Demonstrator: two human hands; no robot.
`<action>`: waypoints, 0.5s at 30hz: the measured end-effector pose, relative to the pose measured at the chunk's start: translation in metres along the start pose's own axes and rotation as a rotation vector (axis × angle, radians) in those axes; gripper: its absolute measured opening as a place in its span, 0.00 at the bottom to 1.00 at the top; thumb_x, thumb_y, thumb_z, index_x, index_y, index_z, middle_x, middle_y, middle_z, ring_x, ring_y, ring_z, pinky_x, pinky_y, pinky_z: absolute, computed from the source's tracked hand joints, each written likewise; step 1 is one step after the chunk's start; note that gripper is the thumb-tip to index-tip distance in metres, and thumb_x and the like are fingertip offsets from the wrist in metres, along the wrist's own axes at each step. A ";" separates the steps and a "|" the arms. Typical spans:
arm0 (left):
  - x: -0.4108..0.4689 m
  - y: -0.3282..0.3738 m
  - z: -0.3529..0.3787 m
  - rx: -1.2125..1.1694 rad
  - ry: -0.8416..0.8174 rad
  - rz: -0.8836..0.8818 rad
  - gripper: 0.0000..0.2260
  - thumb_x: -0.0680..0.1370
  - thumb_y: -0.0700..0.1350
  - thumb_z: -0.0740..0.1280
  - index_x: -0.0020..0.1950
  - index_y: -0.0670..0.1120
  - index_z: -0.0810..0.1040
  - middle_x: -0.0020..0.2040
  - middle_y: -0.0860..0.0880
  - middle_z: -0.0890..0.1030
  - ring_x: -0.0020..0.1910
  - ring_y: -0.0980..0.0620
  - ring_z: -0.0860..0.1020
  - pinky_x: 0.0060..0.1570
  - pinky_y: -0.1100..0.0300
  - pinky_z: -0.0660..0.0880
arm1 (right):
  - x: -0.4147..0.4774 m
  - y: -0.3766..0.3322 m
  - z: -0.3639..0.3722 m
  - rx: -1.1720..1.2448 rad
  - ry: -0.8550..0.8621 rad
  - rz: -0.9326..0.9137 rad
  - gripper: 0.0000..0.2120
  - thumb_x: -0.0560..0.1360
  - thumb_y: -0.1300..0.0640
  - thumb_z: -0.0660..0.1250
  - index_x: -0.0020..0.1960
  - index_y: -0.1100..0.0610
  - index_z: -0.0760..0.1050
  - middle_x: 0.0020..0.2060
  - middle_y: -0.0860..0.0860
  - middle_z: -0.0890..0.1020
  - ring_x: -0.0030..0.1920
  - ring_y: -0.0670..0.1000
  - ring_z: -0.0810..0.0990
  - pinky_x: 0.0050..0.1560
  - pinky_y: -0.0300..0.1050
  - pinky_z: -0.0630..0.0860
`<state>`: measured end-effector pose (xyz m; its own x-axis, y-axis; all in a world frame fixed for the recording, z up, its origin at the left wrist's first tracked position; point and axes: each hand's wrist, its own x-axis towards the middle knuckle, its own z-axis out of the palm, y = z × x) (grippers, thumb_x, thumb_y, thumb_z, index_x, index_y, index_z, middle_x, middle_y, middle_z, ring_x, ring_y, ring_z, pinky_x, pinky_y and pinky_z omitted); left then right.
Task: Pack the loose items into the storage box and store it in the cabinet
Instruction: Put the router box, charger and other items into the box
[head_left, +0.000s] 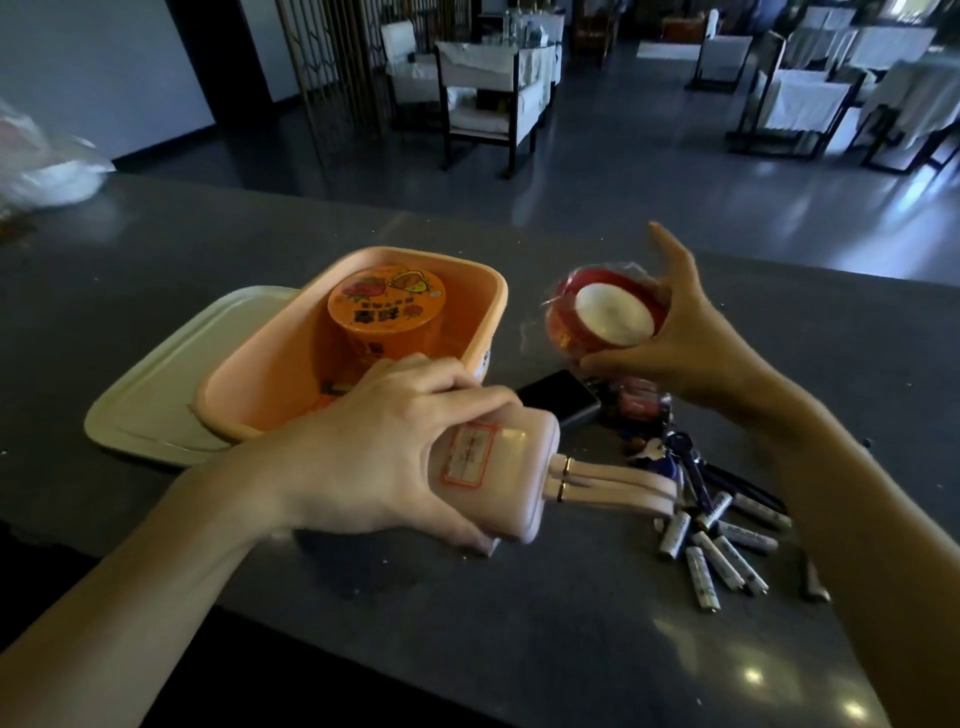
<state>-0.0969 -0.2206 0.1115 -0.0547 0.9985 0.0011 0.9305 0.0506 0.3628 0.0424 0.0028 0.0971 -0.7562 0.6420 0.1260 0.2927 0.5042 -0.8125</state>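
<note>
A pink storage box (470, 275) stands open on the grey counter with an orange round tub (387, 304) inside it. My left hand (384, 447) grips a pink power bank (498, 478) with short cables, held just in front of the box's near right corner. My right hand (670, 332) holds a red roll of tape in clear wrap (602, 314) above the counter, to the right of the box. Several white batteries (717, 551), a bunch of blue keys (680, 462), a black phone-like slab (563, 402) and a small red packet (641, 402) lie loose on the counter.
The box's cream lid (156, 384) lies flat under and to the left of the box. A white plastic bag (41, 166) sits at the counter's far left. Beyond the counter's far edge is a dark floor with white-covered chairs (493, 98) and tables.
</note>
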 end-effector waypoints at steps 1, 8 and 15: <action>0.000 -0.007 -0.007 -0.002 0.021 0.011 0.40 0.57 0.72 0.67 0.66 0.65 0.60 0.56 0.67 0.65 0.58 0.63 0.64 0.61 0.63 0.61 | 0.004 -0.009 0.001 0.003 0.004 -0.013 0.60 0.46 0.40 0.77 0.68 0.30 0.42 0.67 0.53 0.67 0.67 0.57 0.65 0.66 0.68 0.58; 0.000 -0.099 -0.051 0.065 0.066 0.004 0.41 0.56 0.73 0.66 0.67 0.63 0.63 0.55 0.67 0.66 0.55 0.66 0.64 0.52 0.69 0.62 | 0.037 -0.057 0.044 0.034 0.113 -0.060 0.61 0.46 0.37 0.76 0.70 0.33 0.43 0.64 0.52 0.70 0.65 0.53 0.68 0.64 0.64 0.66; 0.013 -0.161 -0.038 0.080 -0.116 0.121 0.39 0.58 0.74 0.63 0.66 0.61 0.61 0.57 0.61 0.66 0.54 0.61 0.62 0.55 0.62 0.62 | 0.063 -0.070 0.097 0.047 0.234 -0.029 0.59 0.53 0.47 0.79 0.71 0.35 0.43 0.61 0.49 0.72 0.57 0.44 0.74 0.55 0.46 0.73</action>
<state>-0.2614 -0.2169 0.0887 0.0972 0.9928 -0.0695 0.9539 -0.0730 0.2912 -0.0822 -0.0476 0.1067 -0.6058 0.7471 0.2736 0.2412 0.5001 -0.8317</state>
